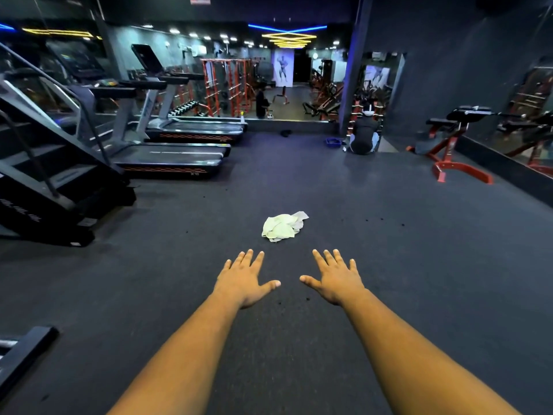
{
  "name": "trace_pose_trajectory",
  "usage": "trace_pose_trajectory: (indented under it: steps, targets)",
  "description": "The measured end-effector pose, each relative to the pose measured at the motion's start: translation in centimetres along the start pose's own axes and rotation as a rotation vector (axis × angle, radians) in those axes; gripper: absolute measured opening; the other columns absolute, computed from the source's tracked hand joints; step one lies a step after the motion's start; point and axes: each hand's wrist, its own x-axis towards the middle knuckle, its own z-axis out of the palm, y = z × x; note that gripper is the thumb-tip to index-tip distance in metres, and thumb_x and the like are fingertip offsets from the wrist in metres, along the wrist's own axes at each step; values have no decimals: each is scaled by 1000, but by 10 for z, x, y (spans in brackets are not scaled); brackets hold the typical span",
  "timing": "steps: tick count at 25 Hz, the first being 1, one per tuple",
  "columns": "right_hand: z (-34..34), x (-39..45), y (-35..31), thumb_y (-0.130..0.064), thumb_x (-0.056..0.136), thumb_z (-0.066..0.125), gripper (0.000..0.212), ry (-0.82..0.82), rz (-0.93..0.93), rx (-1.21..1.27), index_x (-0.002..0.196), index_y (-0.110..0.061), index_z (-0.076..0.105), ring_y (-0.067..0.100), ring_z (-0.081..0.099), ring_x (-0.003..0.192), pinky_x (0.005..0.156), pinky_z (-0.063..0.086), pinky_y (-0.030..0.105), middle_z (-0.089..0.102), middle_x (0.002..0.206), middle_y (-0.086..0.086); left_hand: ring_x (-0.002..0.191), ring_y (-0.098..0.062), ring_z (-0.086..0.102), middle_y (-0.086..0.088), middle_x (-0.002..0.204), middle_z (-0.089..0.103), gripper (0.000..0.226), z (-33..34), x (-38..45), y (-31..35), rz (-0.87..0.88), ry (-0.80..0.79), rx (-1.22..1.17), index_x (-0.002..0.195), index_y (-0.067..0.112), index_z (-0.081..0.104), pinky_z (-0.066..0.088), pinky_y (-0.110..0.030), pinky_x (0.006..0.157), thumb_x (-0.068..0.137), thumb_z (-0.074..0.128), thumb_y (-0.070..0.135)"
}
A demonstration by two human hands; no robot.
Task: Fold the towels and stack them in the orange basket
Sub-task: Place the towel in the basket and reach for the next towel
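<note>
A crumpled pile of pale yellow-green and white towels (pixel 282 226) lies on the dark rubber gym floor, straight ahead of me. My left hand (pixel 244 280) and my right hand (pixel 335 278) are stretched out in front, palms down, fingers straight and spread, holding nothing. Both hands hover short of the towels and a little to either side of them. No orange basket is in view.
Treadmills (pixel 176 158) and a stair machine (pixel 45 181) line the left side. A red exercise bench (pixel 454 145) stands at the right by a mirror wall. A person (pixel 363 136) crouches far ahead beside a blue basket (pixel 333 142). A dark frame (pixel 21 351) juts in at lower left.
</note>
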Motion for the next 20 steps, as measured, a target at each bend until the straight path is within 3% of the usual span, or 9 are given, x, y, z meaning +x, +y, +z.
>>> trace_pose_trajectory:
  steps: [9,20]
  targets:
    - [-39,200,-9,-86,86,17,96,-30,60,43,160,-31,-10,23,-11,156,124,1,57,-3,170,0,158,-21,-5,-2,171,-9,100,-53,205,-66,32,-62,20,162,28,-9,4,-47,128,89,25,86]
    - [-57,479,43,-86,85,17,97,-99,3,40,161,-31,-9,24,-10,156,124,2,58,-2,170,1,158,-21,-2,-2,171,-6,100,-73,475,-70,-33,-102,-9,163,28,-7,5,-46,128,88,27,86]
